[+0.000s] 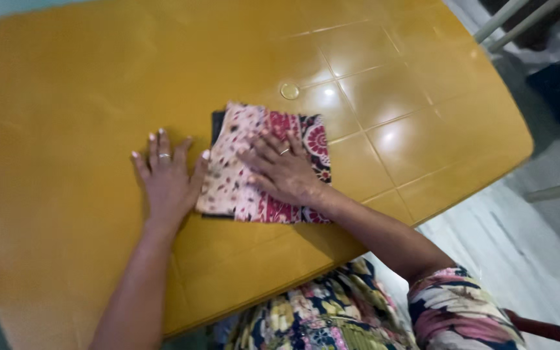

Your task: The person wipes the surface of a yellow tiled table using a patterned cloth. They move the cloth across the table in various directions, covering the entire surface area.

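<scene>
One folded cloth (pixel 264 165) lies near the middle of a yellow-orange plastic desk (pixel 66 97), folded into a rough square. Pattern is mixed: left part pale pink with small dark and red specks, right part deep red with paisley-like print, and a dark corner with a round red-and-white medallion at top right. A dark layer peeks out at the upper left edge and along the bottom. Right hand (pixel 283 172) rests flat on the cloth, fingers spread, palm down, not gripping; ring on one finger. Left hand (pixel 168 178) lies flat and released on the bare desk just beside the cloth's left edge, thumb touching that edge, ring visible. Desk surface has moulded grid lines and a round cap (pixel 290 91) above the cloth.
</scene>
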